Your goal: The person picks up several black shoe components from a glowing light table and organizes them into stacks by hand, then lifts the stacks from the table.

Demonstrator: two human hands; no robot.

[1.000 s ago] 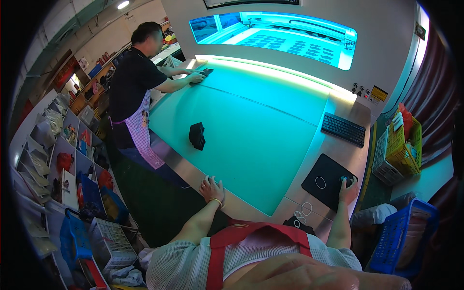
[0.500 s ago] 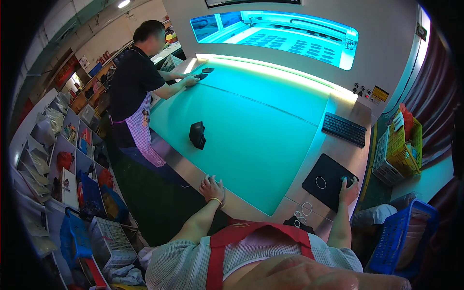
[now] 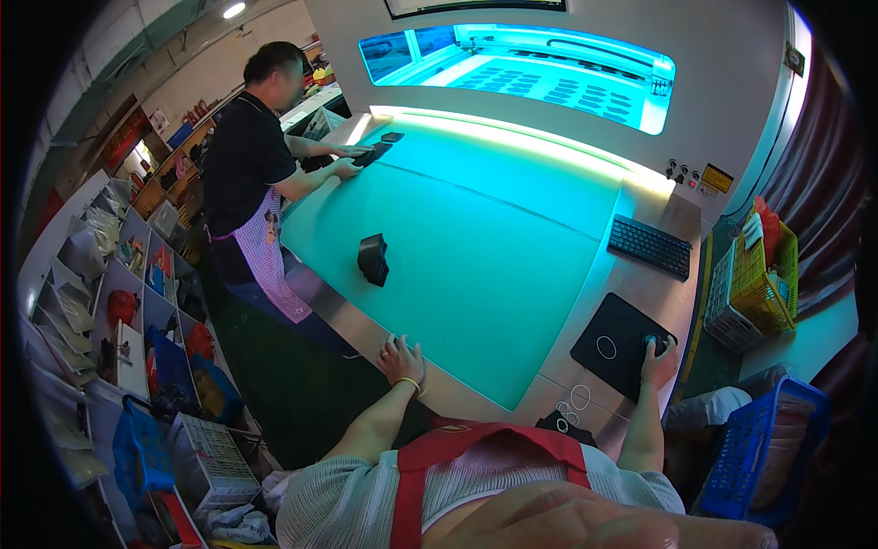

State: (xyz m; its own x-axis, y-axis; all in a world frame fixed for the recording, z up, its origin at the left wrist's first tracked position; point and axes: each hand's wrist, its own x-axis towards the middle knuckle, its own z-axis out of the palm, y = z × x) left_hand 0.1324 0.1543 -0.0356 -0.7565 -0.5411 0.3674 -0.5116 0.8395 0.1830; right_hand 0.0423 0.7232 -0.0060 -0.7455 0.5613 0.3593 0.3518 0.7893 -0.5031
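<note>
My left hand (image 3: 401, 360) lies on the near metal edge of the worktable, fingers spread, beside the teal-lit mat (image 3: 476, 302). At the right, my right hand (image 3: 659, 360) is wrapped round a dark computer mouse (image 3: 651, 344) on a black mouse pad (image 3: 615, 345). A pale ring (image 3: 606, 348) lies on that pad. Ahead of my left hand, a stack of black cut pieces (image 3: 372, 260) stands on the mat. Across the table at the left, a co-worker (image 3: 247, 174) has both hands on black pieces (image 3: 368, 154) near the far corner. Another black piece (image 3: 392, 137) lies beyond them.
A keyboard (image 3: 650, 245) sits at the table's right. Pale rings (image 3: 580, 397) lie near my body. Behind the table stands a machine with a lit window (image 3: 549, 82) showing rows of dark cut shapes. Right of the table are yellow (image 3: 764, 284) and blue baskets (image 3: 764, 453); shelves (image 3: 110, 293) line the left.
The co-worker's hands have drawn back slightly to the left, and the black pieces under them now form a longer row. My own hands stay in the same places.
</note>
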